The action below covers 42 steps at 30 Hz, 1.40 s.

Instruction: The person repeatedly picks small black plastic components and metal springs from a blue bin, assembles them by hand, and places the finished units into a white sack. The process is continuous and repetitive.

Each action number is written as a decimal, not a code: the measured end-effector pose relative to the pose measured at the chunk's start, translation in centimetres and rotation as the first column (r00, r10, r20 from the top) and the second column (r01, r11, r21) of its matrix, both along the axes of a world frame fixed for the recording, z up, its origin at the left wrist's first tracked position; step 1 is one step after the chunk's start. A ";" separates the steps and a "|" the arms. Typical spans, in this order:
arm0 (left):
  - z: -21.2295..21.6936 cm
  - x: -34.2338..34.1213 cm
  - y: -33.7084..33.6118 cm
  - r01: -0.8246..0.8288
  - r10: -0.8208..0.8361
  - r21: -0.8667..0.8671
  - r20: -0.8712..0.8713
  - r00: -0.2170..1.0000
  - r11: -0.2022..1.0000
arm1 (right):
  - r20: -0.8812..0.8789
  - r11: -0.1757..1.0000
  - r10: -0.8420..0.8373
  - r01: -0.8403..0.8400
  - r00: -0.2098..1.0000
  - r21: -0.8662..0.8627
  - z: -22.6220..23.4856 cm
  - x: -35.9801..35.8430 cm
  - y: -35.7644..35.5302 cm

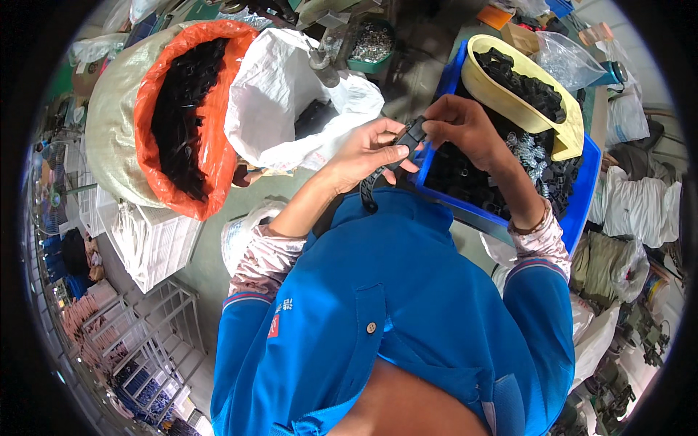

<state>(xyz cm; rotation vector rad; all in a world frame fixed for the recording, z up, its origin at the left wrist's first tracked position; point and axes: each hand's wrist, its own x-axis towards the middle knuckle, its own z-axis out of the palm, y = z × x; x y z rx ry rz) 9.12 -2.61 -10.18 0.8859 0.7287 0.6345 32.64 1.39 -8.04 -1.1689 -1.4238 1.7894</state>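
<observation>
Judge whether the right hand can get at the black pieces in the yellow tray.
Probably yes: the right hand is close to the yellow tray, whose open top leaves the black pieces uncovered. It is pinching a black part, though, and might need freeing first.

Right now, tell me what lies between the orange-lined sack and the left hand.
In the head view, the open white sack lies between the orange-lined sack and the left hand, which holds a black piece.
</observation>
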 end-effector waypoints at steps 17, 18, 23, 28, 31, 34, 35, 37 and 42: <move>-0.3 2.3 1.5 -0.206 0.276 0.337 -0.173 0.945 0.918 | 0.339 0.849 -0.259 0.046 0.904 0.526 2.2 4.2 2.3; -0.6 2.3 1.5 -0.249 0.303 0.345 -0.111 0.947 0.905 | 0.352 0.592 -0.514 0.027 0.782 0.805 1.3 5.7 4.9; -0.1 2.2 1.5 -0.318 0.352 0.356 -0.036 0.935 0.879 | 0.791 0.616 -0.553 -0.512 0.260 0.599 -0.1 9.2 13.7; 0.0 0.1 1.7 -0.360 0.389 0.268 -0.060 0.919 0.894 | 0.668 0.487 -0.624 -0.467 0.405 0.738 0.9 9.9 14.2; -0.8 -0.7 1.9 -0.416 0.456 0.397 -0.008 0.890 0.818 | 0.403 0.844 -0.401 0.161 0.822 0.512 5.8 8.7 10.9; -0.3 -1.5 2.8 -0.390 0.429 0.409 -0.004 0.903 0.825 | -0.007 0.941 -0.294 0.291 0.956 0.175 4.7 7.6 7.9; -0.3 -1.8 3.2 -0.387 0.421 0.428 0.017 0.907 0.817 | -0.081 0.952 -0.272 0.280 0.959 0.125 4.4 6.3 7.0; -0.4 -3.1 3.8 -0.313 0.375 0.478 -0.038 0.926 0.821 | -0.168 0.942 -0.279 0.304 0.945 0.142 4.1 2.6 4.6; 0.1 -5.3 4.2 -0.261 0.403 0.614 -0.103 0.909 0.745 | -0.220 0.957 -0.232 0.263 0.947 0.125 2.5 -3.4 2.3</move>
